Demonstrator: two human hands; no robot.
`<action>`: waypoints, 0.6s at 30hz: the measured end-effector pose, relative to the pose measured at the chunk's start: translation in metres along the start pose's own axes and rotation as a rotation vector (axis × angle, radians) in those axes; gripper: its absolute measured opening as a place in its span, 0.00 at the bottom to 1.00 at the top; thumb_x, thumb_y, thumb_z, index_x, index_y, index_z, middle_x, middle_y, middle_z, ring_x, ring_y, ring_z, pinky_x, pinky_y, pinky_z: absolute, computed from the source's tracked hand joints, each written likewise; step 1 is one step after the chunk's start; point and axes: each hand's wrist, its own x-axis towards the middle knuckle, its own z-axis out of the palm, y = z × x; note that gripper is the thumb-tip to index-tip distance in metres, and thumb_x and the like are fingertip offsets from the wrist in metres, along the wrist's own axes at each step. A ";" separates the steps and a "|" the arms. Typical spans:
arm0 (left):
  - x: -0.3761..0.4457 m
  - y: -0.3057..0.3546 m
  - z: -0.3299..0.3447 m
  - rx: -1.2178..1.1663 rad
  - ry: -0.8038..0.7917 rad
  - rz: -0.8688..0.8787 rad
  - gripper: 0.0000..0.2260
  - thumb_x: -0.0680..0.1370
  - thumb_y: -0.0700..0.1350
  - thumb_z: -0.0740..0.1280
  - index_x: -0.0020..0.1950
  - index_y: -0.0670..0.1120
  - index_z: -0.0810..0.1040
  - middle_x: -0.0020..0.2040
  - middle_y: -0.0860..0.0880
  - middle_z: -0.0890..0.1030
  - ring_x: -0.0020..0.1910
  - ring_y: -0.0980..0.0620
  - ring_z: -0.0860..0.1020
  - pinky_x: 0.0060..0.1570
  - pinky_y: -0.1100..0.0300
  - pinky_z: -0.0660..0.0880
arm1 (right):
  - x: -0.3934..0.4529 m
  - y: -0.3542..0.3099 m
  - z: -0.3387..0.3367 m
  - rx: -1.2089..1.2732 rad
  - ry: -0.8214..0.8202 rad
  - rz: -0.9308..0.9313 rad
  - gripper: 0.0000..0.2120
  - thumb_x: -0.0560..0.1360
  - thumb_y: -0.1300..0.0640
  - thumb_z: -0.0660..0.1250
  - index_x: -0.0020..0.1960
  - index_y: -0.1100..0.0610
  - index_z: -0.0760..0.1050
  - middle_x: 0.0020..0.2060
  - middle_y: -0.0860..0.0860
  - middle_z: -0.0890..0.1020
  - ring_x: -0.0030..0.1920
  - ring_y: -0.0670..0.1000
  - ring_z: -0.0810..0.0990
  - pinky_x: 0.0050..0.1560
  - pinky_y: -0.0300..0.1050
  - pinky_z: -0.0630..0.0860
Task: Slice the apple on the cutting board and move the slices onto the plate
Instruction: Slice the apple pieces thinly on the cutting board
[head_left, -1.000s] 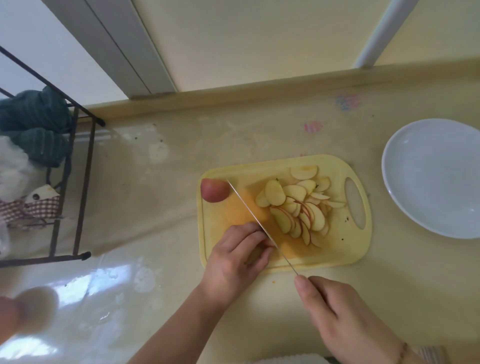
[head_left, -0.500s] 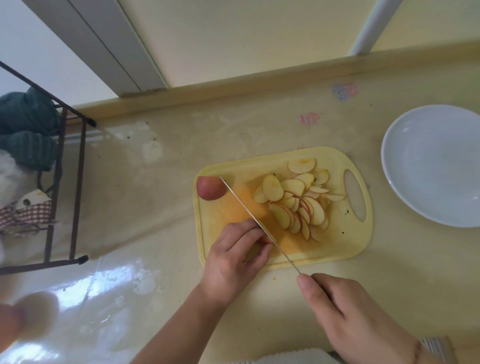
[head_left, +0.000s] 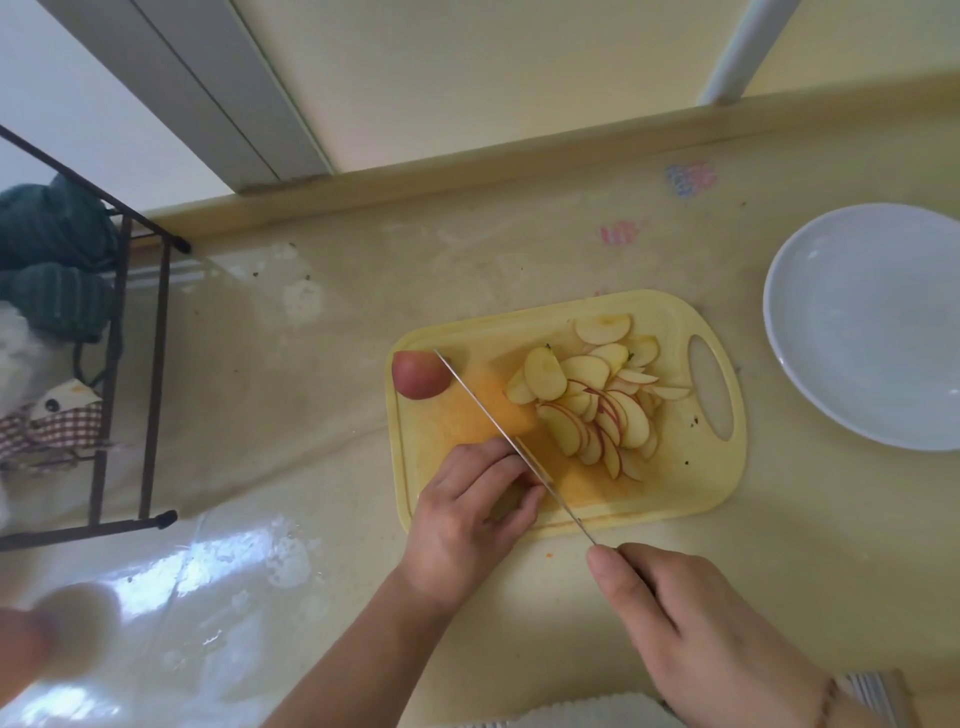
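Right hand (head_left: 711, 639) grips knife (head_left: 511, 444), blade diagonal, tip far-left; left hand (head_left: 470, 512) pins apple piece.

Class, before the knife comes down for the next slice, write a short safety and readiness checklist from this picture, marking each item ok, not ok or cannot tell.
1. Right hand grips the knife handle: ok.
2. Left hand steadies the apple piece, which is hidden under the fingers: cannot tell.
3. Left fingertips tucked back from the blade: cannot tell; they sit right against it.
4. Cutting board flat on the counter: ok.
5. Cut slices lie clear on the blade's far side: ok.
6. Plate ready, nothing on it: ok.
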 end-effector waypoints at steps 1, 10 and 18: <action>0.000 0.000 0.000 0.001 -0.002 0.000 0.13 0.76 0.42 0.75 0.59 0.46 0.78 0.58 0.52 0.78 0.53 0.52 0.79 0.51 0.57 0.79 | 0.000 0.000 0.000 -0.014 0.002 0.001 0.39 0.58 0.18 0.36 0.29 0.53 0.61 0.26 0.43 0.74 0.28 0.45 0.70 0.31 0.36 0.64; 0.002 -0.002 0.001 0.010 -0.002 -0.005 0.12 0.75 0.41 0.76 0.57 0.45 0.80 0.57 0.51 0.81 0.51 0.53 0.79 0.50 0.58 0.79 | 0.007 -0.010 0.002 0.010 -0.010 0.009 0.29 0.67 0.30 0.42 0.30 0.54 0.63 0.26 0.45 0.74 0.29 0.46 0.70 0.32 0.39 0.66; 0.001 -0.002 0.003 0.020 0.012 -0.016 0.12 0.73 0.38 0.79 0.54 0.41 0.84 0.57 0.48 0.83 0.50 0.51 0.80 0.48 0.55 0.79 | 0.026 -0.007 0.011 0.006 0.033 -0.026 0.26 0.71 0.33 0.44 0.31 0.52 0.66 0.23 0.50 0.69 0.27 0.46 0.69 0.32 0.40 0.66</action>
